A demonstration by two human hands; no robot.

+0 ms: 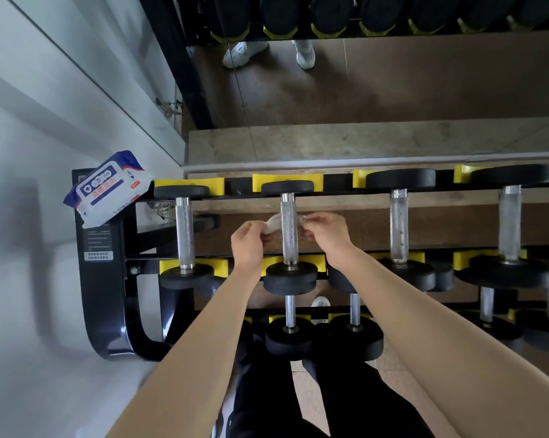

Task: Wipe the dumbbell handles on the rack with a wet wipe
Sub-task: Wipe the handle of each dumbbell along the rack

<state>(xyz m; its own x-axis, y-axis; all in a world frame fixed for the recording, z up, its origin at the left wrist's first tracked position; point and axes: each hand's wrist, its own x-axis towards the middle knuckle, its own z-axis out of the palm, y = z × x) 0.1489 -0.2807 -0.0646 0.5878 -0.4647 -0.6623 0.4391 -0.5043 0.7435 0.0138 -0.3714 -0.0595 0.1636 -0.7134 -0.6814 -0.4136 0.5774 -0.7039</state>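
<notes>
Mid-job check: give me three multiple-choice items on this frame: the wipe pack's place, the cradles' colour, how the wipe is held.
1. Where is the wipe pack? A) on the rack's left end B) on the floor C) on a dumbbell
2. What colour are the cradles? A) red B) yellow C) green
3. How is the wet wipe held? A) by one hand B) lying loose C) by both hands
Answers: A, it lies atop the end frame; B, every visible one is yellow; C, the left hand and right hand each pinch an end behind a handle.
</notes>
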